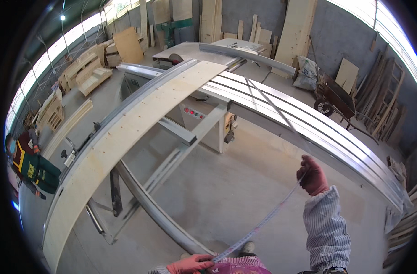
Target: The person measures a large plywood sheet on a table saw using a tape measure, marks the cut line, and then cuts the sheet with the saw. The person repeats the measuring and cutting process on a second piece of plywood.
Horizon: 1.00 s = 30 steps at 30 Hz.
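Measuring tape located between 6 and 4 o'clock, in the air in front of the person; left hand, at 6 o'clock, closed with its fingers on the tape's lower end; right hand, at 4 o'clock, pinched on the blade; the hands are well apart from one another, each in a reddish glove; the tape's case cannot be made out.

Progress, as judged: the blade is drawn out and the span between the hands is clear of the board; the board is set in place along the metal fence, its upper end by the slotted surface; dark specks show on its face, but whether any is a measuring mark cannot be told; laying the tape to the work and taking a reading appear outstanding.

Orientation: the tape's long axis climbs from the left hand toward 1 to 2 o'clock, sagging slightly; a thin dark strip runs from near the right hand toward 11 o'clock across the slotted surface; whether it is the same blade is not determinable; the board's long axis runs from 8 to 12 o'clock, its curve probably owed to the lens; a co-worker stands at 9 o'clock, beyond the board.
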Each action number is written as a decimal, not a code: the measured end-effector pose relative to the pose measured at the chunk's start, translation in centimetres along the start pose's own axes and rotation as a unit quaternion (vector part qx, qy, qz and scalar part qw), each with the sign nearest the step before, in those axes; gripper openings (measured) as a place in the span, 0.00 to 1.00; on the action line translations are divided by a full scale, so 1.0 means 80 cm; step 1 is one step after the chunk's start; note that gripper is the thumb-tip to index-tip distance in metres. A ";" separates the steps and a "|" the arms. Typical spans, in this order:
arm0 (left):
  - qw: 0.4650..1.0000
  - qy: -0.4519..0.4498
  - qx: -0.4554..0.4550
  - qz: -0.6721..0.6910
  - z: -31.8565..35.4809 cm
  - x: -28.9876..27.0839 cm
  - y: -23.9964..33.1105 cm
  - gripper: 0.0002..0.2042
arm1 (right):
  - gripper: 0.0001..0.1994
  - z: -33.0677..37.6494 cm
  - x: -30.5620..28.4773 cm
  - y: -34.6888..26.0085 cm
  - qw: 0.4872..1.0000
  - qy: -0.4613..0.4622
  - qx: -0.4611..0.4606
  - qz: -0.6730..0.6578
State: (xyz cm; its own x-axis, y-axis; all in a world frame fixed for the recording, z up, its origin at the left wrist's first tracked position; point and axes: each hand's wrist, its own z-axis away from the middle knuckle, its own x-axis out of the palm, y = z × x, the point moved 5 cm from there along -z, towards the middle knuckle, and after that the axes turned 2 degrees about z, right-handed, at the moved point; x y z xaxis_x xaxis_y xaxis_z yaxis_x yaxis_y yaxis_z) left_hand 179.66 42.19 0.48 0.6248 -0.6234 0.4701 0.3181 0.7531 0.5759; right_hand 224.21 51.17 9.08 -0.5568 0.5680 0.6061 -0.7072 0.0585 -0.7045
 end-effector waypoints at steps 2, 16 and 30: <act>0.998 0.032 -0.027 0.037 -0.036 0.031 0.018 0.12 | 0.09 -0.038 -0.033 0.002 0.994 0.065 0.077 0.030; 0.994 0.104 0.016 -0.008 -0.205 0.008 0.105 0.20 | 0.08 -0.328 0.099 -0.008 0.962 -0.127 0.085 0.226; 0.932 0.197 0.222 0.206 -0.229 -0.151 0.300 0.21 | 0.18 -0.492 -0.034 -0.018 0.883 0.118 -0.167 0.422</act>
State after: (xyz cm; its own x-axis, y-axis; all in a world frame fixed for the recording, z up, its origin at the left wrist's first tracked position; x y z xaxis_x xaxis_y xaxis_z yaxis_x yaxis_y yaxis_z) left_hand 192.83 71.63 -3.63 0.8699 -0.1084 0.4812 -0.2797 0.6952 0.6621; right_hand 243.89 81.82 -6.09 -0.6909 0.6772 -0.2530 0.1059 -0.2513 -0.9621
